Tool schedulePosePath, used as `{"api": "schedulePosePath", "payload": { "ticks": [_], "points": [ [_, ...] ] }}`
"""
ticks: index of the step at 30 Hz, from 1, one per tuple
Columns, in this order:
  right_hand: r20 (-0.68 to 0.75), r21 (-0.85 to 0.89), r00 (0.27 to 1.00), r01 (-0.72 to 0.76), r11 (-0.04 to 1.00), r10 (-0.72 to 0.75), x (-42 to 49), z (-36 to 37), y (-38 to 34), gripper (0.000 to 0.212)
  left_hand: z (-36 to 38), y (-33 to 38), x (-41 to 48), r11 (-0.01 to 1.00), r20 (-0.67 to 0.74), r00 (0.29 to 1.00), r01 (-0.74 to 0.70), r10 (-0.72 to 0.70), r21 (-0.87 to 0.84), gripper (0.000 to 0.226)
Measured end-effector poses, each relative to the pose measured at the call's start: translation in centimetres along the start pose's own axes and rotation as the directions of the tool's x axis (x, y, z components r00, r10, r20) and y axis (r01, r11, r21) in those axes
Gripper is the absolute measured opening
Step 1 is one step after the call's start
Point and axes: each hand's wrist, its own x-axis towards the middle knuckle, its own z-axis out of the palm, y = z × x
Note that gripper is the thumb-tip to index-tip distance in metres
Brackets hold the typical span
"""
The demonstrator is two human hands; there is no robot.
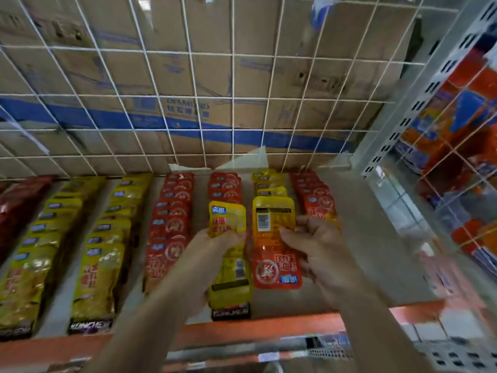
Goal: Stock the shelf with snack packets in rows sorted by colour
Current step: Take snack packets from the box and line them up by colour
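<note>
My left hand grips a small yellow snack packet, held upright over the shelf's middle. My right hand pinches a yellow-and-orange packet that shows its barcode side. Just below it lies a red packet, and whether my right hand holds that too I cannot tell. Under my left hand lies a larger yellow packet. On the shelf the packets run in rows front to back: yellow rows at the left, red rows in the middle, a short yellow row and a red row further right.
A white wire grid backs the shelf, with cardboard boxes behind it. Dark red packets lie at the far left. On the right stand a perforated metal upright and a wire side panel with orange and blue goods. An orange beam edges the shelf front.
</note>
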Motion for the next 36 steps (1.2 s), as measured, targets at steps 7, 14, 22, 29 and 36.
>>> {"api": "schedulePosePath", "payload": {
  "ticks": [7,14,22,29,36],
  "points": [
    [0.118,0.003,0.990,0.082,0.997,-0.082,0.8,-4.4,-1.7,0.027,3.0,-0.2,0.8,0.995,-0.017,0.999,0.032,-0.033,-0.092,0.009],
    [0.198,0.128,0.979,0.023,0.992,-0.048,1.3,-7.7,-1.5,0.041,5.5,-0.3,1.4,0.990,0.076,0.997,0.008,0.003,-0.143,0.018],
    [0.053,-0.033,0.989,0.137,0.990,-0.135,1.7,-10.0,-1.0,0.041,7.1,-1.3,2.2,0.994,0.042,0.999,0.016,-0.012,-0.111,0.024],
    [0.013,-0.153,0.987,0.159,0.975,-0.159,2.2,-11.0,-0.8,0.054,8.5,-1.3,2.4,0.987,0.049,0.997,0.066,-0.060,-0.144,0.049],
    [-0.110,-0.276,0.981,0.127,0.953,-0.163,3.4,-12.2,-0.2,0.035,8.7,-1.8,3.2,0.958,0.063,0.997,0.068,-0.052,-0.279,0.081]
  ]
}}
